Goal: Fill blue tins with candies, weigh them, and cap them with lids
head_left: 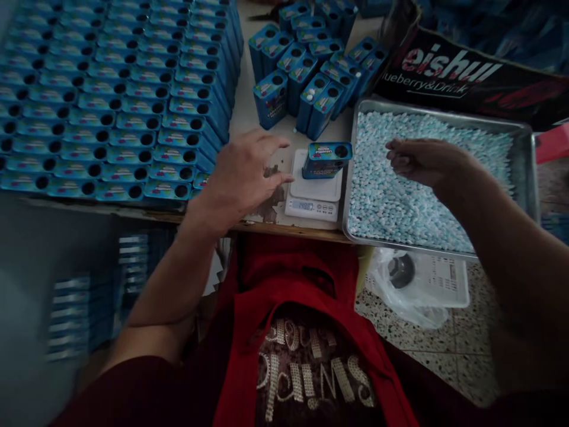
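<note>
Holds the left hand (244, 175) open and empty, thumb and fingers parted, just left of the blue tin (326, 161), well placed to steady its side; holds the right hand (420, 159) over the pale pellets (382, 198) in the metal tray (534, 178), fingers curled inward; can't say, in this dim light, whether around any pellets; has the tin upright on the white scale (311, 193), hole toward the tray, likely for a short reach; display turned bodyward, likely for easy reading; beyond, loosely grouped tins (269, 98); at left, tight rows of tins (137, 121), likely for saving space.
</note>
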`<state>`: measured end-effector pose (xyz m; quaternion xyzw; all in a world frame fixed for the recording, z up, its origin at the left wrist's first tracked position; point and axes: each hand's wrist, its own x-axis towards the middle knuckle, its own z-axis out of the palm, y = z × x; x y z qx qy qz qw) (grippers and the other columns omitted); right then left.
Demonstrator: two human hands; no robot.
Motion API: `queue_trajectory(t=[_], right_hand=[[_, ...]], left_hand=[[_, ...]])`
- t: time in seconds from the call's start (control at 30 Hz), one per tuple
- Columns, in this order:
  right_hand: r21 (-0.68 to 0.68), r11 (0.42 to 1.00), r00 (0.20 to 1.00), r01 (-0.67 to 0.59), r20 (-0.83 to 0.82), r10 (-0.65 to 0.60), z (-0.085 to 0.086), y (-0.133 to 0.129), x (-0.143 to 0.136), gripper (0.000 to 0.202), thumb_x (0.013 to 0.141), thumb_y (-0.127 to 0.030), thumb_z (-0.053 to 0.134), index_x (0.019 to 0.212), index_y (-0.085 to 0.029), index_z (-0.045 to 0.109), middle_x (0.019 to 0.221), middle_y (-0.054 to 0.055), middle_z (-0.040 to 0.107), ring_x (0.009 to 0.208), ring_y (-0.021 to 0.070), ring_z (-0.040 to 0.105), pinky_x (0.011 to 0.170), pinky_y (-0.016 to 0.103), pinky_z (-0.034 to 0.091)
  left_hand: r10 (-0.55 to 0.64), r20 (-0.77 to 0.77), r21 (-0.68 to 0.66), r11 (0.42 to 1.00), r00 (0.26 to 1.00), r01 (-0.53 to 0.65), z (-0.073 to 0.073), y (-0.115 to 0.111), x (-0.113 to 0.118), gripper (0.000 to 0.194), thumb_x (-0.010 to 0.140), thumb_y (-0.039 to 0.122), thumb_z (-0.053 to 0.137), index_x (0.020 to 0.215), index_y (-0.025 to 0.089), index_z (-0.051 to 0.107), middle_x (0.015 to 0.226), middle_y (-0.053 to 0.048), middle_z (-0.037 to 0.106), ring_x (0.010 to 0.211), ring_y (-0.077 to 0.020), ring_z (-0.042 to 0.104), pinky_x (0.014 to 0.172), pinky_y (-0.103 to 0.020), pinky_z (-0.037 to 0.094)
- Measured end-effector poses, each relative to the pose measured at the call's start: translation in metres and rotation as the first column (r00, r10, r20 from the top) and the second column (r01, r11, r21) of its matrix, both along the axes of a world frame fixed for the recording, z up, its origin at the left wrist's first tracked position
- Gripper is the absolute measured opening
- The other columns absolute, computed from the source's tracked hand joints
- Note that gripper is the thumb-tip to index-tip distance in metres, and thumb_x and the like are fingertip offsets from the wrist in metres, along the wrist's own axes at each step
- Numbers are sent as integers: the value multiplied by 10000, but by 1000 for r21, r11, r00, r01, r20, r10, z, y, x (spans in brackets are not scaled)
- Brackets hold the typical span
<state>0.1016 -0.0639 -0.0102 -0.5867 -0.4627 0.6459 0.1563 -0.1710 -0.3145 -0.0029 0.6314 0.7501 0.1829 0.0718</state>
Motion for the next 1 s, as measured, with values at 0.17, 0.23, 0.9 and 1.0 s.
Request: queue_trajectory(t=[0.17,0.23,0.9,1.0], right_hand=[[107,990,995,-87,-40,92,16,-11,-5,423,1064,178,553,903,-121,805,827,46,780,670,40,694,656,130,528],[181,960,973,-216,-44,227,32,-17,-16,411,1022,189,592,927,-123,842,847,58,824,673,60,717,656,151,546],[351,16,322,-936,840,438,72,-47,-105,327,745,37,995,867,-249,894,734,-35,698,815,212,683,902,386,518],[352,47,338,-935,844,417,73,-48,-105,303,759,8,1015,852,-248,882,755,-38,714,786,185,664,869,373,510]], left_hand=[[-50,-107,-39,998,993,46,18,10,-18,582,1019,346,938,1568,239,773,1547,-120,818,1449,-358,781,1286,-502,616],[-84,-106,-52,995,991,79,21,16,-20,542,1054,420,884,1564,275,771,1542,-92,823,1450,-349,778,1298,-501,604],[-210,215,-43,974,954,224,-19,60,-64,611,788,649,988,1313,370,850,1534,-85,755,1459,-455,702,1326,-659,543],[-251,151,-45,964,956,260,-22,60,-71,714,739,662,1005,1370,377,830,1597,-88,732,1446,-462,692,1298,-667,558]])
